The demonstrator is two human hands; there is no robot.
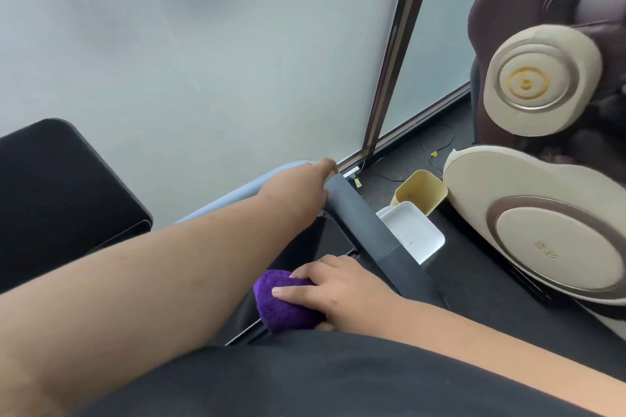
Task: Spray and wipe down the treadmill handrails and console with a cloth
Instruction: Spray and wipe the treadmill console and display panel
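My right hand (333, 288) grips the purple cloth (283, 301) at the near end of the dark handrail (364, 223). The rail's long axis runs up and away to my left hand (301, 188), whose fingers curl over its far end, so the wipe goes forward along it.

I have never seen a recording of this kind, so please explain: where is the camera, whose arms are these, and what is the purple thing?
There is no robot here. A person wears the camera on the head, so this one picture looks forward and down along that person's own arms. The right hand grips a purple cloth, with fingers curled over it, low near the body. The left hand reaches forward to the top of a dark handrail; whether it holds anything is hidden. Behind stands a frosted glass wall. On the floor to the right are a yellow bin, a white box and a brown and cream massage chair.
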